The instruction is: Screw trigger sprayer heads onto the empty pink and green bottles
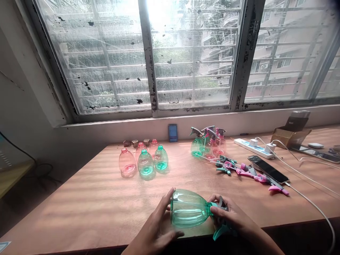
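A clear green spray bottle [189, 209] lies sideways in the air above the table's front edge, its base toward the left. My right hand [225, 214] is closed around its neck and grey-and-green spray head, the thumb on the collar. The green trigger [221, 232] pokes out below that hand. At the base, my left hand [160, 219] is open, fingers spread along the bottle's end and the thumb apart beneath it. Whether those fingertips press on the plastic I cannot tell.
Headless pink bottles [127, 163] and green bottles [145, 164] stand left of centre. Bottles with spray heads [197, 145] stand farther right. Loose spray heads [244, 171], a phone [268, 169], a power strip [253, 148] and cables lie on the right. A window is behind.
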Available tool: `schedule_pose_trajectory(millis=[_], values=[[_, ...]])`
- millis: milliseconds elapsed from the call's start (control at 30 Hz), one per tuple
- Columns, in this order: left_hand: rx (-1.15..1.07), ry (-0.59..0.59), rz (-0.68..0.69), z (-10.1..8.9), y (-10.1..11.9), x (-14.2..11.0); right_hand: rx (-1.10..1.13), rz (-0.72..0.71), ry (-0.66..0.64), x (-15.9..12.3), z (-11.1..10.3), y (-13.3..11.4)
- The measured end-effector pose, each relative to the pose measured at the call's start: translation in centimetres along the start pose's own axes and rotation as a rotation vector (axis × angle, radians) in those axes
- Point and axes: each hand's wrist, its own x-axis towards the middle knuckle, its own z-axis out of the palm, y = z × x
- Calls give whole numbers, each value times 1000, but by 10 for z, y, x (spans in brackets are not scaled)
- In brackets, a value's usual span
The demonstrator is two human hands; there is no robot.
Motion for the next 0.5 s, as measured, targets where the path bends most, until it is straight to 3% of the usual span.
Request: schedule_pose_trajectory(millis=[167,500], values=[[-73,22,-64,-1,2,-2,7,-5,4,0,0,0],[-52,12,-46,-1,-2,-1,1,-3,53,-1,1,-3]])
